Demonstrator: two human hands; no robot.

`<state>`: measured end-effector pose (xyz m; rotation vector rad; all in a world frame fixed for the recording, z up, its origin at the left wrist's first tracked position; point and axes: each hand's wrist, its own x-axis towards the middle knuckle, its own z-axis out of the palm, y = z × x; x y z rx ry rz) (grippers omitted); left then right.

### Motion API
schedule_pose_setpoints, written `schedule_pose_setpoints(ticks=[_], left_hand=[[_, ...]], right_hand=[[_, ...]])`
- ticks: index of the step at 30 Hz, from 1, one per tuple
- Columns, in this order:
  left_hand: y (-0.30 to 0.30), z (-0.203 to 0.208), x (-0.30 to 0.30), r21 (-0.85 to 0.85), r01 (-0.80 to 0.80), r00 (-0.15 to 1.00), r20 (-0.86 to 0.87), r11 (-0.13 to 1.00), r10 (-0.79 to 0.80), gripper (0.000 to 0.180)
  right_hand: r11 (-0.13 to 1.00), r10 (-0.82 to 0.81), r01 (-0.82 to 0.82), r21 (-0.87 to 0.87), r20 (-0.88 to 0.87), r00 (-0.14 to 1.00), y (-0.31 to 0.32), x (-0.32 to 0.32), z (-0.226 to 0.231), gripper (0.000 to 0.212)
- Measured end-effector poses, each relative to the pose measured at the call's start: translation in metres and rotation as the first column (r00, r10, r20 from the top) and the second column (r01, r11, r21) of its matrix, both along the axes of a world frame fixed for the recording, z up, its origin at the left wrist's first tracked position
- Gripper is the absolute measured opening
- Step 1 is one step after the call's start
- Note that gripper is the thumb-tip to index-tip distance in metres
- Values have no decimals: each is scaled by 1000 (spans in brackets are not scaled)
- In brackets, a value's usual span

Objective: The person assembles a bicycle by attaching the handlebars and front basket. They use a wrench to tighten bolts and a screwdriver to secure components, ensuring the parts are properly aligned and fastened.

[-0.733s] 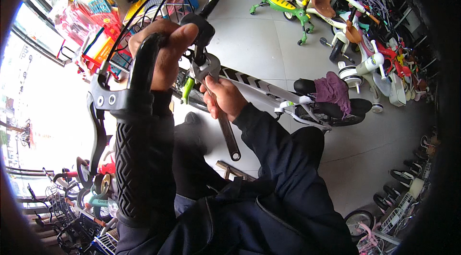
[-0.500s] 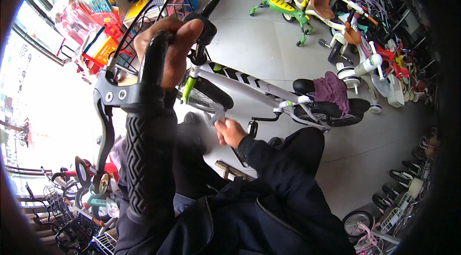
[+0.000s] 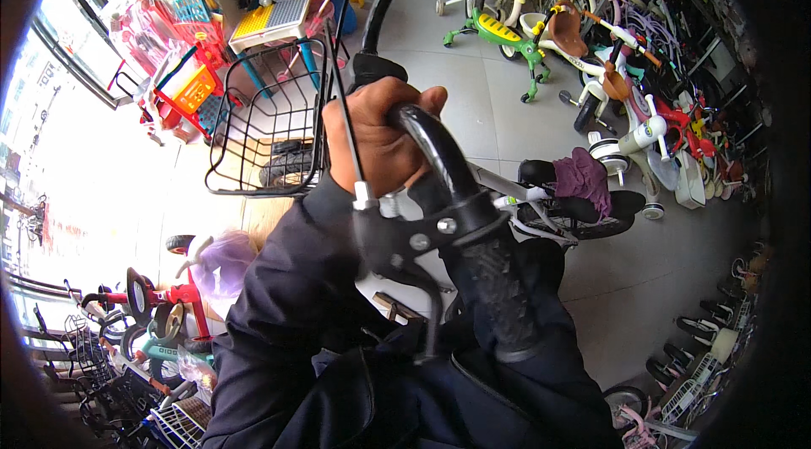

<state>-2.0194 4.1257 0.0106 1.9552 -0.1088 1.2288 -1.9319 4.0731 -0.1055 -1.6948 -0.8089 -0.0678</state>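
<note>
My left hand [image 3: 376, 132] is closed around the middle of a bicycle's black handlebar [image 3: 439, 153], its fingers wrapped over the bar. Close to me, the near end of the bar carries a patterned rubber grip [image 3: 498, 293] and a black brake lever [image 3: 429, 301]. A black wire basket [image 3: 270, 132] shows to the left of my hand. Beyond the bar, part of the white bicycle frame [image 3: 541, 225] runs to the right, with a purple cloth [image 3: 583, 174] over its rear. My right sleeve [image 3: 549, 339] reaches up behind the grip; the handlebar hides my right hand.
A green ride-on toy [image 3: 503, 31] stands on the tiled floor ahead. Many children's bikes and scooters crowd the right side. A small table [image 3: 283, 14] and packaged toys [image 3: 173, 10] are at the far left, with a red balance bike [image 3: 182, 297] near left.
The handlebar has swung to the right, and my left hand has moved right with it. The basket has come into view. My right hand, seen earlier with a grey tool, is now hidden.
</note>
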Motion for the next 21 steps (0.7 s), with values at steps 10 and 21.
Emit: schedule_pose_setpoints(ticks=[10,21], left_hand=[[39,20,-7,-160,-26,967,-254,987,-16,29],[42,16,-3,-150,4,983,-179,989,-31,29]], right_hand=[[929,-155,201,-311,166,974,25,-1,14,40],[987,33,4,-162,220,975,29,24,-5,34]])
